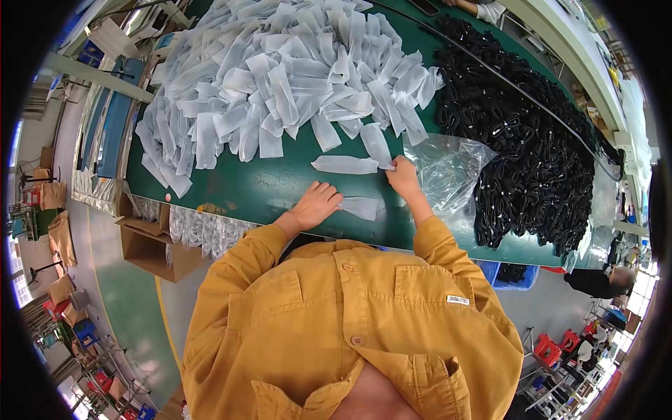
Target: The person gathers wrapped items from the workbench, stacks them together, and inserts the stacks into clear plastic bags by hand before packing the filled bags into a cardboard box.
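Observation:
Near the table's front edge, my left hand [317, 205] is closed, thumb and fingers at the left end of a small frosted plastic bag [361, 208] that lies flat. My right hand [404, 178] pinches the lower end of another frosted bag [376, 145], which slants up toward the big pile. A third frosted bag [344, 165] lies crosswise between the hands, its right end close to my right fingertips. Beyond them spreads a large heap of similar frosted bags [280, 84]. Some of them look filled, but their contents are blurred by the plastic.
A clear plastic bag [451, 171] lies right of my right hand, against a pile of bundled black cables [525, 140]. The green table [245, 185] has a cardboard box [164, 248] below its left front and a blue crate [514, 274] below its right. Another person's arm [476, 8] rests at the far edge.

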